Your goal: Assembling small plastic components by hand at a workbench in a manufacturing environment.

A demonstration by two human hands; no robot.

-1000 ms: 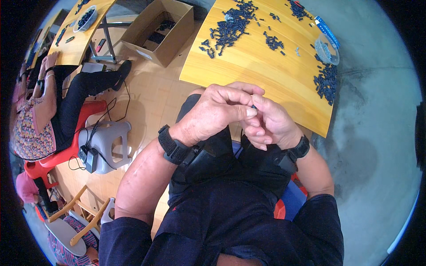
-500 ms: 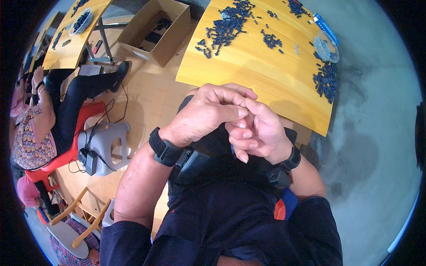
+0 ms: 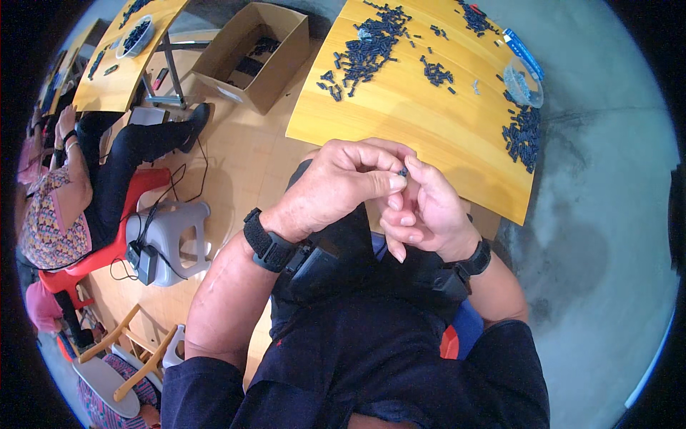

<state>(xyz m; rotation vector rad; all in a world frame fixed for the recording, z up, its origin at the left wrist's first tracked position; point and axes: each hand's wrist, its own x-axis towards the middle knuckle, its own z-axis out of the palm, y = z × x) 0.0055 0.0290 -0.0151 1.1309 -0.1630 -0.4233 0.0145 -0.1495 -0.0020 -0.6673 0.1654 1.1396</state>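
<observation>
Above my lap, close to the table's near edge, my two hands meet at the fingertips. My left hand (image 3: 350, 177) pinches a small black part (image 3: 403, 172) between thumb and forefinger. The thumb and forefinger of my right hand (image 3: 434, 207) close on the same part from the other side, while its other fingers curl loosely below. Most of the part is covered by my fingers, so its exact shape cannot be made out. Similar short black pieces lie on the wooden table (image 3: 429, 129) beyond, in a large heap (image 3: 368, 53) and a smaller group (image 3: 436, 71).
At the table's right side are a clear plastic tub (image 3: 523, 84), a blue-and-white box (image 3: 523, 51) and another black heap (image 3: 523, 136). A cardboard box (image 3: 275, 79) stands on the floor. To the left are a grey stool (image 3: 171, 236) and a seated person (image 3: 61, 207).
The hands have parted slightly at the fingertips, and a bit of the black part now shows between them. My right hand has shifted slightly to the right.
</observation>
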